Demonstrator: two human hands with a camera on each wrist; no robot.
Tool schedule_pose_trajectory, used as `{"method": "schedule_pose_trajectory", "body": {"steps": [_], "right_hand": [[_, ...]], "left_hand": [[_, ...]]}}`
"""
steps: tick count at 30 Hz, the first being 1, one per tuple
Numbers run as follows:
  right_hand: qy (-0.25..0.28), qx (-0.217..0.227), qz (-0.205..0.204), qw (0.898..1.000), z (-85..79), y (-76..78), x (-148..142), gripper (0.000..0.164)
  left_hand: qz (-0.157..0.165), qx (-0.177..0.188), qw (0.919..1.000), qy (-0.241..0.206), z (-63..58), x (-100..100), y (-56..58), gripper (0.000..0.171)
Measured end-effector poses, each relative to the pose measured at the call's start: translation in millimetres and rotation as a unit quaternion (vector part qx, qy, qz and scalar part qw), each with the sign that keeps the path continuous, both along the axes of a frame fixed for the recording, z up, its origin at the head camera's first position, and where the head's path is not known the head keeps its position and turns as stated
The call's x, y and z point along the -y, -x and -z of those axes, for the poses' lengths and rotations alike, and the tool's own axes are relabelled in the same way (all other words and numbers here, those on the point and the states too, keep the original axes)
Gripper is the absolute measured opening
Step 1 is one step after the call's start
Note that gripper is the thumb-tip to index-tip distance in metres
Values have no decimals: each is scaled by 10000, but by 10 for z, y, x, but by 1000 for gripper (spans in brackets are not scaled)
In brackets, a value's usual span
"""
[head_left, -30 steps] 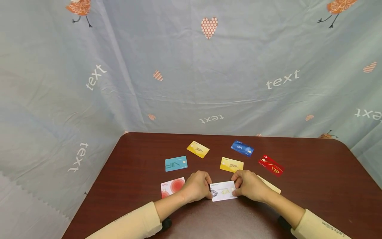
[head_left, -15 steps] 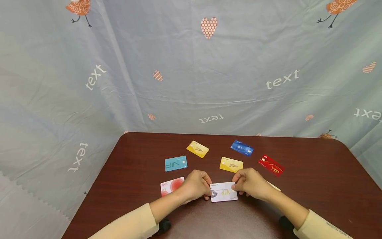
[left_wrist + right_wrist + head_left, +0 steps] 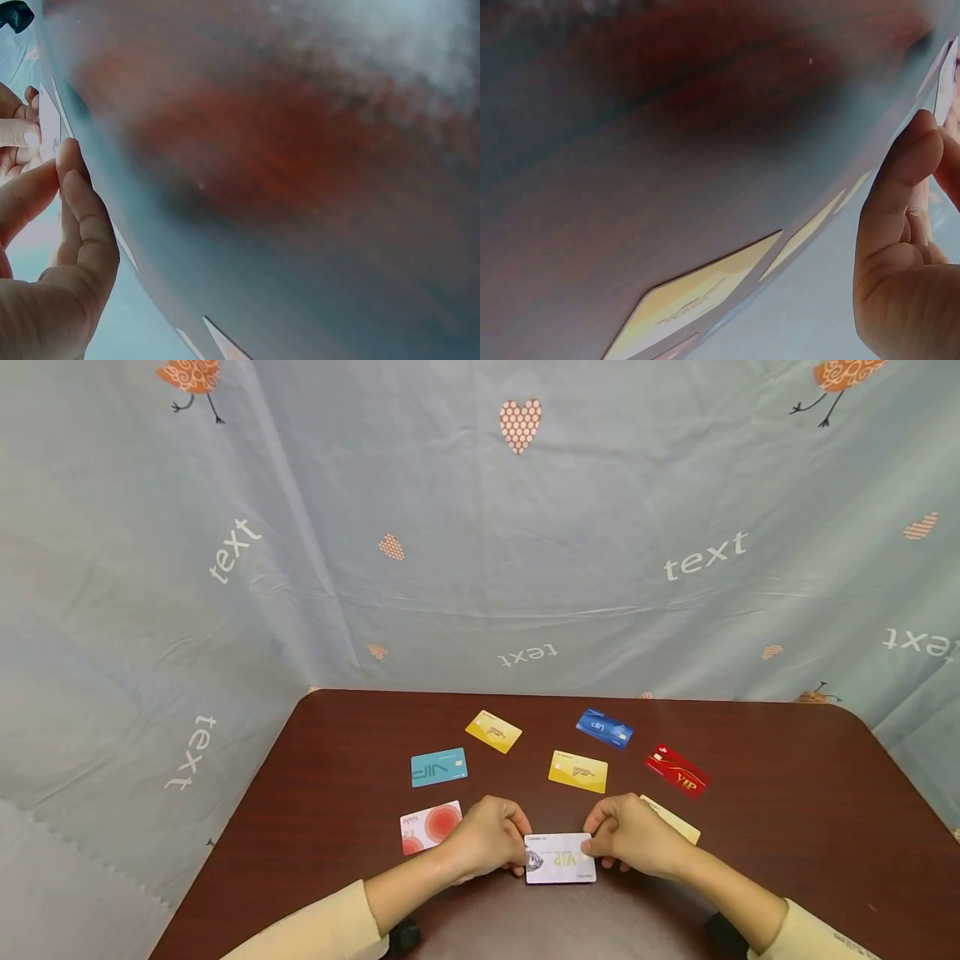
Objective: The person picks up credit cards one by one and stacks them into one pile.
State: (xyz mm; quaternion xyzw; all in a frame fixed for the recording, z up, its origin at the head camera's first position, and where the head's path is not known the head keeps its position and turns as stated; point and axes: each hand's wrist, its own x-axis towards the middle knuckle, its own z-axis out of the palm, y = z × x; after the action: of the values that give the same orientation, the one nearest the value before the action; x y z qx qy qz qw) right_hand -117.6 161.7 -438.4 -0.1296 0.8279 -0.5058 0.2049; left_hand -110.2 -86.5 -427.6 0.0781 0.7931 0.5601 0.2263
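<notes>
A white plastic VIP card [image 3: 559, 859], with gold letters and a grey picture at one end, is held between both hands just over the near part of the table. My left hand [image 3: 486, 837] pinches its left edge, thumb and fingers at the border. At the opposite edge my right hand [image 3: 637, 837] does the same. The left wrist view shows the left hand [image 3: 71, 240] gripping the card [image 3: 50, 124] side-on, raised off the tabletop. In the right wrist view, the right hand [image 3: 907, 247] has its thumb and finger together at the card [image 3: 946, 86].
Other cards lie spread on the brown table [image 3: 337, 827]: pink with red circles [image 3: 431, 827], teal [image 3: 438, 767], two yellow ones [image 3: 492, 732], blue [image 3: 604, 728], red [image 3: 677, 770]. A pale yellow card [image 3: 678, 823] is partly behind the right hand. A patterned curtain [image 3: 450, 568] hangs behind.
Both hands have brought the white card slightly nearer to the body, keeping hold of its two edges. More of the pale yellow card shows now than half a second ago.
</notes>
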Motion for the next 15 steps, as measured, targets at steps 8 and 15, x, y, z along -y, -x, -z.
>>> {"method": "schedule_pose_trajectory", "body": {"steps": [8,15], "right_hand": [[-13,2,-148,9999,32,-104,13,14],[55,-3,-277,9996,85,-157,11,13]], "left_hand": [[145,198,9997,-63,21,12,-68,25],[302,11,9995,77,37,4,-94,26]]}}
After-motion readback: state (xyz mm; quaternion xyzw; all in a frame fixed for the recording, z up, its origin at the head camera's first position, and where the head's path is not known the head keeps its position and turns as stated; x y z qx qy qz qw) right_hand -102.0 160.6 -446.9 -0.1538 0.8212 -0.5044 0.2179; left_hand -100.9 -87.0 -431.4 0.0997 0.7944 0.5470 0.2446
